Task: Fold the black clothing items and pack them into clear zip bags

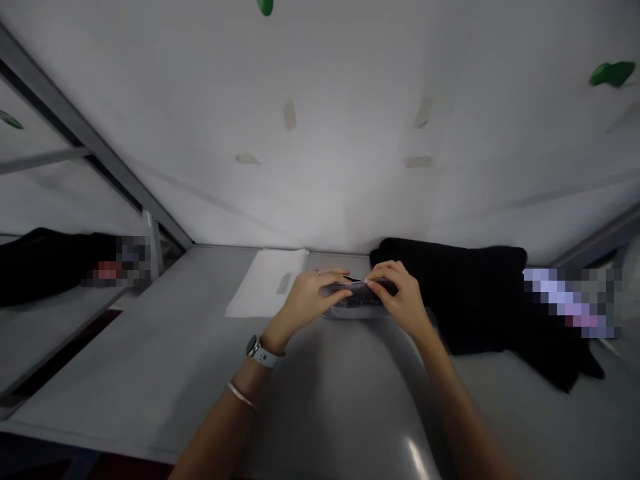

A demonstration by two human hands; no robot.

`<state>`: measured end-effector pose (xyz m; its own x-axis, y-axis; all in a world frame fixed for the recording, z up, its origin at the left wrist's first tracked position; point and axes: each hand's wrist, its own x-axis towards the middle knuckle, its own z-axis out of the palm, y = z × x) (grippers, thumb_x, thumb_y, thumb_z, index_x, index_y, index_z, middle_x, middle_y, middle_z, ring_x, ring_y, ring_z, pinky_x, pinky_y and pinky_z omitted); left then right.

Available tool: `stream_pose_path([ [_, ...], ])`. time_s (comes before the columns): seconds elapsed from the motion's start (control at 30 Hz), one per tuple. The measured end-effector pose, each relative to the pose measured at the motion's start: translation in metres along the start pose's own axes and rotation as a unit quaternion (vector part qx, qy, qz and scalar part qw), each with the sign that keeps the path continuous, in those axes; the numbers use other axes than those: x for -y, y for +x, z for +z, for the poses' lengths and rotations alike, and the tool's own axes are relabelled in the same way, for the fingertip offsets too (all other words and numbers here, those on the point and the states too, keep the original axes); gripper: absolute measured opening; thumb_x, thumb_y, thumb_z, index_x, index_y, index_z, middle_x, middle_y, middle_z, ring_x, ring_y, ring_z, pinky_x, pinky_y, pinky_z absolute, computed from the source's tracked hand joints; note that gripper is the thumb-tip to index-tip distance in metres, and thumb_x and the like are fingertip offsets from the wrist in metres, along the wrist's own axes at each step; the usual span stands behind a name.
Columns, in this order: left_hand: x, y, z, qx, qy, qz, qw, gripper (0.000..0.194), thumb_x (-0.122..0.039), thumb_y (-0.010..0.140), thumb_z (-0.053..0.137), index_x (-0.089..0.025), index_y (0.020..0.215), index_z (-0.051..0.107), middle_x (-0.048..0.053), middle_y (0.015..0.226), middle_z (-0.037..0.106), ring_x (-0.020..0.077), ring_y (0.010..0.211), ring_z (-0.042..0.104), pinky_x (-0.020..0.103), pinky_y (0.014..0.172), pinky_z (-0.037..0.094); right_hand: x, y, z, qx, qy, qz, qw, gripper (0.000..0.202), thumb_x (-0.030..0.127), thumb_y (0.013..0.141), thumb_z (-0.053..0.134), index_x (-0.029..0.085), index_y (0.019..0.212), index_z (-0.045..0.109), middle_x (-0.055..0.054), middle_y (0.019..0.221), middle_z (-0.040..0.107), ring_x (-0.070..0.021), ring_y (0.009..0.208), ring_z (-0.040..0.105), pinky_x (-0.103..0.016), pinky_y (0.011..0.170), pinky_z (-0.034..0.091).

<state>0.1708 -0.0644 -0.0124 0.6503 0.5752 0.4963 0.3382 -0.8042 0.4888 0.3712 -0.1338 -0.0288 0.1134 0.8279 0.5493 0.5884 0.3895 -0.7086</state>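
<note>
A small grey pouch [359, 303] with an opening along its top edge is held up over the grey table. My left hand [316, 297] grips the pouch's left side, with the thumb in front and the fingers behind and over the top edge. At the right part of the opening, my right hand [397, 293] pinches the edge between thumb and fingertips. What lies inside the pouch cannot be made out.
White paper sheets [260, 287] lie on the grey table [165, 347] to the left. Black cloth [470, 293] is spread at the right. A white wall [345, 120] with tape pieces stands behind. A metal frame [115, 167] rises at the left.
</note>
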Motion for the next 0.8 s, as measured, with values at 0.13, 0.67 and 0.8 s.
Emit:
stream_pose_path([
  [0.13, 0.001, 0.000, -0.006, 0.099, 0.044, -0.015, 0.994, 0.021, -0.037, 0.090, 0.057, -0.024, 0.092, 0.073, 0.004, 0.122, 0.067, 0.0189, 0.093, 0.069, 0.032, 0.078, 0.054, 0.002, 0.000, 0.002, -0.002, -0.009, -0.016, 1.000, 0.009, 0.019, 0.084, 0.061, 0.024, 0.083, 0.069, -0.005, 0.093, 0.064, -0.0219, 0.091, 0.055, -0.040, 0.084, 0.044],
  [0.67, 0.001, 0.000, 0.011, 0.037, 0.050, 0.044, 0.997, 0.017, -0.015, 0.090, 0.053, -0.020, 0.090, 0.070, 0.003, 0.094, 0.073, 0.0168, 0.086, 0.068, 0.030, 0.075, 0.054, 0.017, -0.002, 0.013, 0.027, -0.006, -0.045, 0.999, 0.016, 0.012, 0.087, 0.054, 0.023, 0.086, 0.066, -0.007, 0.110, 0.065, -0.0232, 0.102, 0.056, -0.043, 0.088, 0.048],
  [0.8, -0.002, -0.001, 0.006, 0.018, 0.069, 0.026, 0.997, 0.008, -0.022, 0.087, 0.060, -0.022, 0.085, 0.068, 0.002, 0.098, 0.074, 0.0181, 0.088, 0.068, 0.031, 0.077, 0.052, 0.016, -0.002, 0.012, 0.008, -0.009, -0.028, 1.000, 0.014, 0.014, 0.086, 0.058, 0.023, 0.084, 0.068, -0.007, 0.110, 0.066, -0.0231, 0.099, 0.056, -0.042, 0.086, 0.048],
])
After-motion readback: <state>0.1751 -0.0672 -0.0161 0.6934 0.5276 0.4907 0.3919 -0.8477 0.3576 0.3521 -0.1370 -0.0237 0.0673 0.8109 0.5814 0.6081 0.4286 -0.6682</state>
